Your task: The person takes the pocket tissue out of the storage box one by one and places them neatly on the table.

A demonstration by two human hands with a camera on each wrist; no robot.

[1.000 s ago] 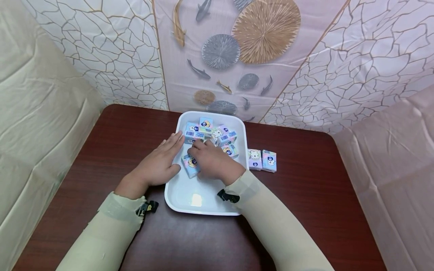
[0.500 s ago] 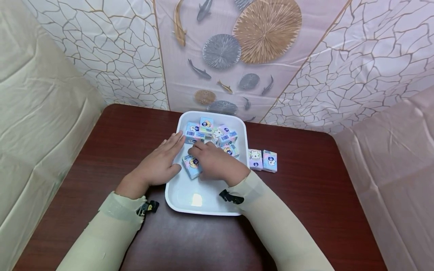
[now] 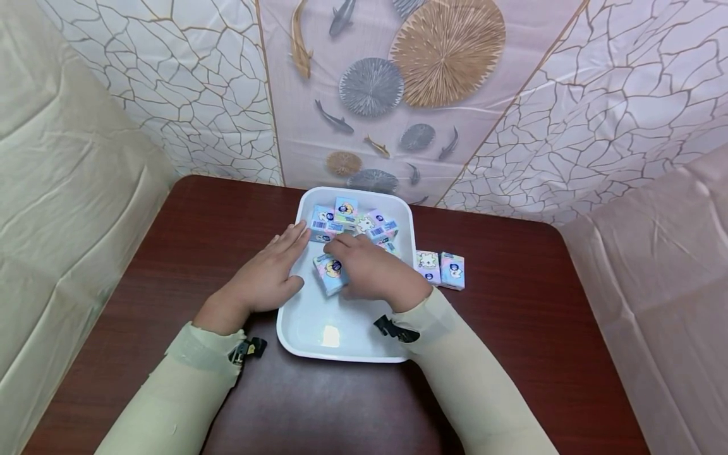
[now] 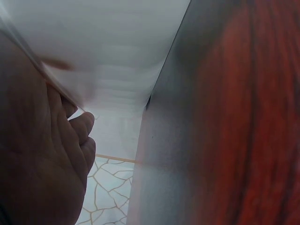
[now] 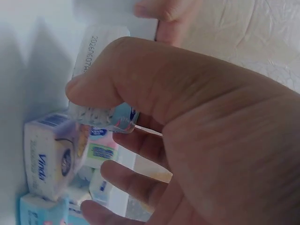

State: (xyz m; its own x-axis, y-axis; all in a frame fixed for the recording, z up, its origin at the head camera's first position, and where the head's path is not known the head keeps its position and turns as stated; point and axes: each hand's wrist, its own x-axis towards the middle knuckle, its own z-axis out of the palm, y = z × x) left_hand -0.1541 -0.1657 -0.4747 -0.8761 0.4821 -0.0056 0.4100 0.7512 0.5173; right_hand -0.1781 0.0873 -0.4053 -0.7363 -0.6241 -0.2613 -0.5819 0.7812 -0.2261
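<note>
Inside a white tray, my right hand pinches a small tissue pack, pale blue with a yellow cartoon print. In the right wrist view the thumb lies across the end of that tissue pack, which bears printed digits; fingers are on its other side. My left hand rests at the tray's left rim with its fingers straight and thumb spread. The left wrist view shows this left hand against the white tray wall. Several more tissue packs lie jumbled in the tray's far half.
Two tissue packs, one lilac and one blue, lie side by side on the table just right of the tray. The dark red-brown table meets a patterned cloth backdrop behind, with plain cloth at both sides.
My right hand has shifted slightly right and away from me, and the pinched tissue pack has moved with it. The left hand and the tray have stayed put.
</note>
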